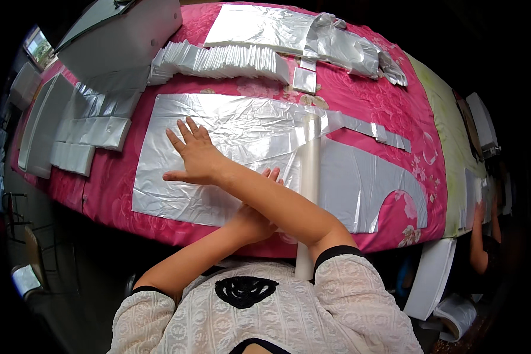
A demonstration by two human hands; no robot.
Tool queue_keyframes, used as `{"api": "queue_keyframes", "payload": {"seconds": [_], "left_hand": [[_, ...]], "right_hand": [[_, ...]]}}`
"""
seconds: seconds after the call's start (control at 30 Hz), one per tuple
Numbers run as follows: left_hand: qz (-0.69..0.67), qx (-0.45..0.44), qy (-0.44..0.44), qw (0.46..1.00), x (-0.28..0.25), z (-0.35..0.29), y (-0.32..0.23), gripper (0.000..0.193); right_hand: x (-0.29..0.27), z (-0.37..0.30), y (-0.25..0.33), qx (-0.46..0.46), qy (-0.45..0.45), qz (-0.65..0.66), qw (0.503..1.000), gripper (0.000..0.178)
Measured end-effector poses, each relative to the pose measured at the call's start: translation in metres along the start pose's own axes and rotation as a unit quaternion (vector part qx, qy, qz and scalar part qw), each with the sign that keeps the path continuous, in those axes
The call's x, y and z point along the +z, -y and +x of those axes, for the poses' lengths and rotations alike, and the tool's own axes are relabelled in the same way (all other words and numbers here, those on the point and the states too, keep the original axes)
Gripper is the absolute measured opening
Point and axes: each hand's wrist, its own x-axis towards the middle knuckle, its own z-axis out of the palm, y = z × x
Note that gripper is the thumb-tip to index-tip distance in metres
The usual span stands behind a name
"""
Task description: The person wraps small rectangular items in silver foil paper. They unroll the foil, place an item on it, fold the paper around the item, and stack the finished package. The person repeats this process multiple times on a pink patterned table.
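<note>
My forearms cross over a stack of silvery plastic bags [165, 194] on the pink cloth. Reaching to the left, my right hand [197, 156] lies flat on the shiny top with its fingers spread and nothing in them. Beneath the right forearm is my left hand [256, 223], partly hidden; its fingertips show stretched out past that forearm, close to the bags. A pale translucent tube [308, 171] lies across the bags to the right of both hands and runs toward my body. Beyond it, the grey handle ends of the bags [351, 177] show a curved cut-out.
A row of folded white packets [218, 62] and another silver bag stack [259, 29] lie at the far side. Bundled packets [94, 133] and a large white box [124, 44] stand at left. Another person's arm [479, 236] is at far right, near a white board [430, 277].
</note>
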Motion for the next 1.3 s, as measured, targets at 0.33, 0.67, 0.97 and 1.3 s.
{"api": "queue_keyframes", "payload": {"seconds": [0.33, 0.67, 0.97, 1.3], "left_hand": [[0.061, -0.04, -0.144, 0.987, -0.115, -0.002, 0.073, 0.036], [0.137, -0.121, -0.044, 0.982, -0.11, -0.026, 0.099, 0.038], [0.134, -0.089, -0.043, 0.986, -0.115, -0.045, 0.107, 0.037], [0.088, -0.045, -0.093, 0.991, -0.096, -0.018, 0.072, 0.045]], "right_hand": [[-0.044, -0.077, -0.052, 0.203, -0.092, -0.063, 0.973, 0.031], [-0.113, -0.14, -0.047, 0.144, -0.194, 0.365, 0.899, 0.008], [-0.2, -0.373, -0.237, 0.295, -0.691, 0.37, 0.547, 0.025], [-0.063, -0.331, -0.136, 0.293, -0.374, -0.114, 0.873, 0.045]]}}
